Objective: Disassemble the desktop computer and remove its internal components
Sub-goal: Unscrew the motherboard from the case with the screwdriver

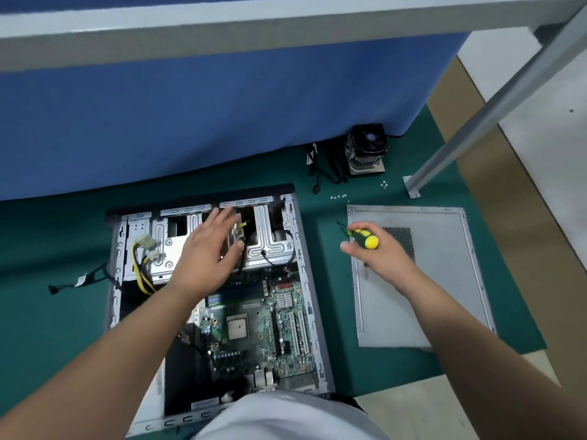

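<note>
PC case [305, 281] lies on its side on the green felt-like mat [63, 312], side open, bare stamped sheet metal w/ slotted rims. Inside, green motherboard [254, 328] sits flat in the lower half: square grey CPU socket mid-board, pale long expansion slots to its right, small ribbed silver heatsink above them. Upper half is the ribbed steel drive cage [270, 236]; yellow/black power cable bundle w/ white plug [144, 249] hangs at its left end.

Left hand [209, 258] hovers over the drive cage, fingers straight and spread wide, holding nothing; can't tell if fingertips touch the metal.

Right hand [378, 252] is off to the right above the flat grey side panel [444, 296] (mesh vent patch near its top), fingers wrapped round a screwdriver [365, 239], chunky yellow/green handle, thin dark shaft pointing left.

CPU cooler [368, 147], black fan on finned alu block, stands on the mat near the blue cloth [222, 106], well apart from the case. Black cables [320, 169] beside it, few tiny shiny screws [338, 196] between cooler and panel.
</note>
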Action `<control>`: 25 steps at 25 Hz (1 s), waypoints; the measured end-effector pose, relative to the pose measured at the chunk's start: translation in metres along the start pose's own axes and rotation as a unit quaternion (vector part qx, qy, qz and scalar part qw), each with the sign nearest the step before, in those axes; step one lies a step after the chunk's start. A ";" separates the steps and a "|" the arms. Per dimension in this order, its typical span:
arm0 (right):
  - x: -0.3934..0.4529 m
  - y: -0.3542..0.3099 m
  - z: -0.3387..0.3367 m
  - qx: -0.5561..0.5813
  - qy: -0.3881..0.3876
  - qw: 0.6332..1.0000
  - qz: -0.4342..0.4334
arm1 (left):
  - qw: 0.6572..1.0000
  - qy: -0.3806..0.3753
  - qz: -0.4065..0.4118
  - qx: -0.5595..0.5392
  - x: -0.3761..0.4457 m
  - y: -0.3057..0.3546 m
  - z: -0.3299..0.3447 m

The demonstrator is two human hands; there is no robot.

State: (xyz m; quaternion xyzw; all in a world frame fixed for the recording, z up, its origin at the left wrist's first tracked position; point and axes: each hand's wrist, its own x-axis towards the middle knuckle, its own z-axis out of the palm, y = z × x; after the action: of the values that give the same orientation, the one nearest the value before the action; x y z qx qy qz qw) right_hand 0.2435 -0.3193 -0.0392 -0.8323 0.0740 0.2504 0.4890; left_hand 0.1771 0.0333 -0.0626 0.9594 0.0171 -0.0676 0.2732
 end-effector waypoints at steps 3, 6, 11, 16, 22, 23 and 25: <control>-0.014 0.022 0.028 0.036 -0.058 0.997 0.029 | 1.000 0.016 -0.009 0.002 -0.049 -0.012 -0.001; -0.014 0.048 0.057 -0.046 -0.022 0.998 0.032 | 0.999 0.029 0.000 0.030 -0.092 -0.026 -0.003; -0.006 0.074 0.090 -0.320 -0.028 0.947 0.006 | 0.986 -0.018 0.052 0.160 -0.135 -0.059 0.002; -0.002 0.088 0.104 -0.414 -0.037 0.908 0.048 | 0.979 0.007 0.039 0.198 -0.140 -0.059 0.007; -0.010 0.086 0.102 -0.369 -0.051 0.926 0.064 | 0.973 0.015 0.036 0.227 -0.139 -0.064 0.011; -0.013 0.082 0.100 -0.357 -0.054 0.931 0.059 | 0.971 0.009 0.042 0.234 -0.138 -0.063 0.010; -0.021 0.071 0.093 -0.313 -0.040 0.948 0.037 | 0.968 -0.021 0.040 0.245 -0.136 -0.059 0.006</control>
State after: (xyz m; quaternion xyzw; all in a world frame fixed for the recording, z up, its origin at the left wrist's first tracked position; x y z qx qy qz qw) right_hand 0.1671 -0.2790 -0.1208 -0.9293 0.0029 0.3123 0.1970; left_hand 0.0377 0.0811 -0.0796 0.9954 -0.0446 -0.0788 0.0324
